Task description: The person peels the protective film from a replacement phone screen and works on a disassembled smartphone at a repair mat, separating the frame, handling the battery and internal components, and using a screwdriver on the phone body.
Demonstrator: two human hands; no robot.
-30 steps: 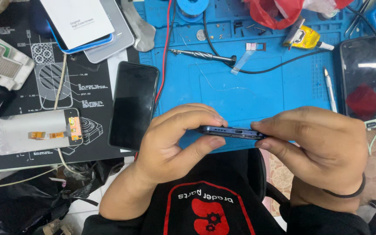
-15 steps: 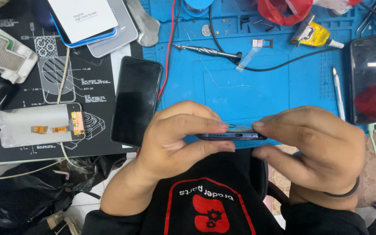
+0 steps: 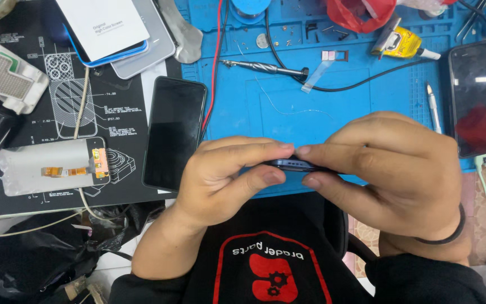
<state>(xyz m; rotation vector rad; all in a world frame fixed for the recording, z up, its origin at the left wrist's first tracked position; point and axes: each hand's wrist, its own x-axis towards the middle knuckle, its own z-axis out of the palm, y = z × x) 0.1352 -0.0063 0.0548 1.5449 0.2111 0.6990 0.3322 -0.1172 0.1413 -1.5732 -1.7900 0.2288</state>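
Head view: hands (image 3: 310, 169) apparently pinching phone (image 3: 293, 164)

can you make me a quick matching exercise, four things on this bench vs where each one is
Things:
1. dark blue phone
2. black phone
3. glue tube
4. screen part

Places:
A. far left, on the black mat
B. top right of the blue mat
C. pinched edge-on between left hand and right hand
D. face up, straddling both mats

Pairs: 1-C, 2-D, 3-B, 4-A
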